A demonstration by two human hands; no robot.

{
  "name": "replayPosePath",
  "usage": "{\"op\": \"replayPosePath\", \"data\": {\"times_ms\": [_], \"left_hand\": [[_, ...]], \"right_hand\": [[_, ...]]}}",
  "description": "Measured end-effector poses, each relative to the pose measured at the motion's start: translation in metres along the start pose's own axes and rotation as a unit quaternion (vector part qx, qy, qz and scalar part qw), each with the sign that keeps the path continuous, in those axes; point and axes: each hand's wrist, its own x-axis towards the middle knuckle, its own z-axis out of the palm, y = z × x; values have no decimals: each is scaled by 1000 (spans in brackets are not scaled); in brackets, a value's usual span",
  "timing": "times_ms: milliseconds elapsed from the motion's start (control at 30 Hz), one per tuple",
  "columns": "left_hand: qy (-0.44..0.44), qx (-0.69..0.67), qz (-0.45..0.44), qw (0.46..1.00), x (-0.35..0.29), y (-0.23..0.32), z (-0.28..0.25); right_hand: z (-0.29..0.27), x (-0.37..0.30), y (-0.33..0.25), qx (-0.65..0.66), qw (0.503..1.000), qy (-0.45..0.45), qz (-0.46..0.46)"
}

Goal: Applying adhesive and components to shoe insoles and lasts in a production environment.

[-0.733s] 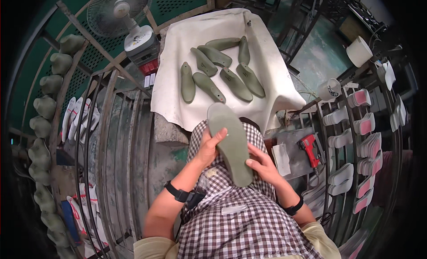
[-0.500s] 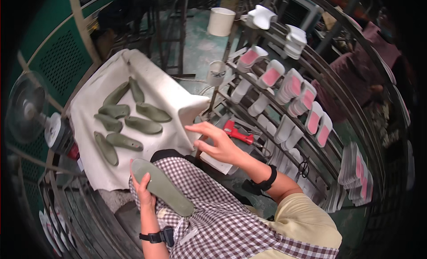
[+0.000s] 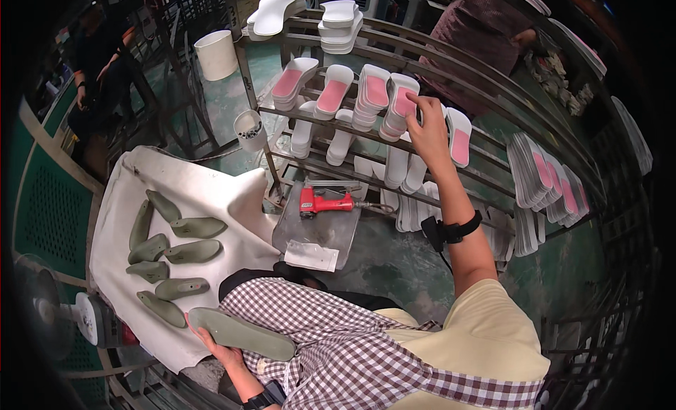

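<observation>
A green shoe last (image 3: 243, 334) lies across my left hand (image 3: 220, 350), its sole side turned up and its narrow heel end over my checked apron. The fingers are closed round its wider end. My right arm stretches out to the rack, where my right hand (image 3: 428, 128) has its index finger and thumb apart at the edge of a stack of white insoles with pink heels (image 3: 400, 106). The hand partly covers the insoles behind it. Several more green lasts (image 3: 193, 252) lie on the white cloth-covered stand (image 3: 232, 199) at my left.
A metal rack (image 3: 486, 132) holds several insole stacks. Before it, a red staple gun (image 3: 325, 202) with a hose and white paper (image 3: 311, 256) rest on a grey surface. White containers (image 3: 216, 56) hang at the rack's end. A fan (image 3: 84, 318) stands left; two other people are beyond.
My view has swung right toward the rack. My right hand has gone from near the cloth-covered stand out to the insole stacks. My left hand keeps its hold on the last.
</observation>
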Motion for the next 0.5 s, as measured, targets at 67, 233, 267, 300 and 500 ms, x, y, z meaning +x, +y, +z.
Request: {"op": "replayPosePath", "data": {"times_ms": [67, 233, 267, 300, 500], "left_hand": [[-11, 4, -11, 1000, -1, 1, 6], [14, 0, -13, 1000, -1, 0, -12], [14, 6, -19, 1000, 3, -2, -10], [27, 4, -23, 999, 5, -2, -4], [20, 7, -8, 1000, 8, -5, -10]], "right_hand": [[6, 7, 9, -25, 998, 3, -55], [77, -30, -80, 155, 962, -156, -164], [96, -42, -86, 189, 953, -157, -180], [107, -50, -95, 197, 948, -184, -171], [141, -57, -113, 251, 938, -185, -151]]}}
